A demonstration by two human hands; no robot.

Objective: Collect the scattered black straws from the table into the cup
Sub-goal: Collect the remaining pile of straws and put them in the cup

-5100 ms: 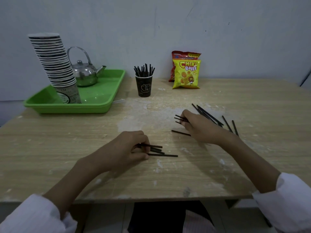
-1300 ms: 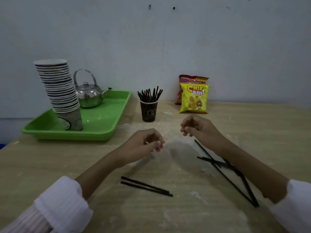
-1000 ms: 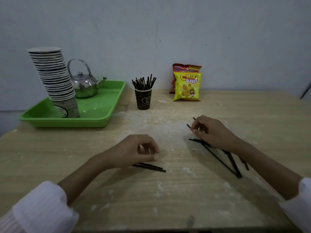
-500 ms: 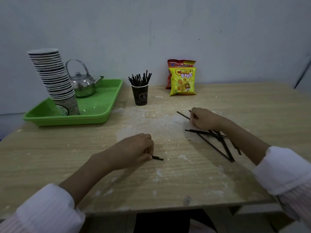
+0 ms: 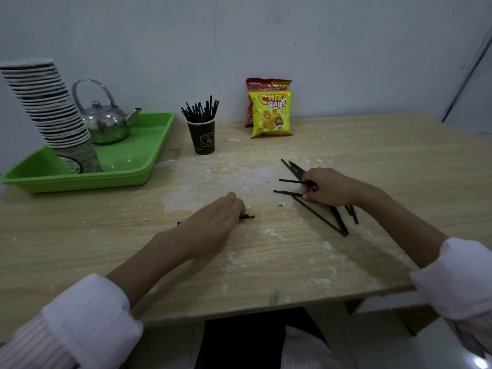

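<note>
The left hand (image 5: 213, 222) lies palm-down on the pale wood-grain table (image 5: 80, 235), fingers curled over a pair of thin black straws (image 5: 247, 216); only their short ends poke out past the fingertips on one side and at the heel of the hand on the other. Whether the fingers actually pinch them or just press on them, I cannot tell. The right hand (image 5: 330, 186) rests on a loose pile of thin black straws (image 5: 319, 215), fingers bent and closed around a few of them, whose tips stick out beyond the fingertips towards the left hand. The rest of that pile fans out under and behind the wrist. Well beyond both sets of fingertips stands the dark paper cup (image 5: 201, 137), upright and already bristling with straws, just beside the green plastic tray (image 5: 133, 166).
</note>
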